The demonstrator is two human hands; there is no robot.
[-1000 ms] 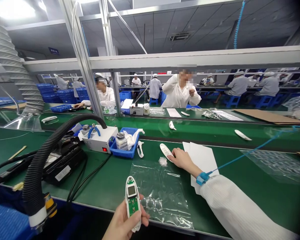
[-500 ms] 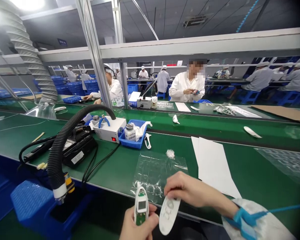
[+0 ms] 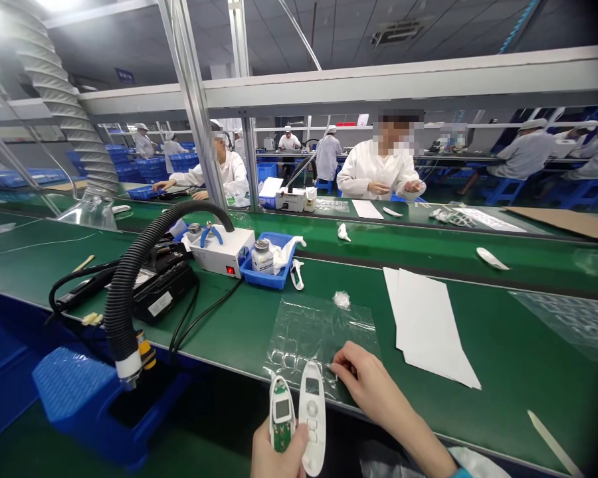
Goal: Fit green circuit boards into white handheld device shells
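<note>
My left hand (image 3: 275,454) is closed around a white handheld device housing (image 3: 282,413) with a green circuit board and a small grey screen, which looks like an ear thermometer. In the same hand, beside it, stands a long white oval cover (image 3: 313,425) with a window and several button shapes facing me. My right hand (image 3: 359,375) is over the clear plastic sheet (image 3: 299,332) at the bench's front edge, thumb and forefinger pinched together. Whatever sits between those fingertips is too small to make out. A small clump of clear pieces (image 3: 341,300) lies at the sheet's far edge.
White paper sheets (image 3: 431,325) lie to the right. Left of centre are a blue tray (image 3: 264,279) with a bottle, a white box (image 3: 222,252) and a black hose (image 3: 122,285) hanging over the edge. White parts lie on the green belt (image 3: 403,249); co-workers sit beyond.
The white cover has passed from my right hand to my left, turned to its button side. My right hand has let it go and now pinches over the plastic sheet.
</note>
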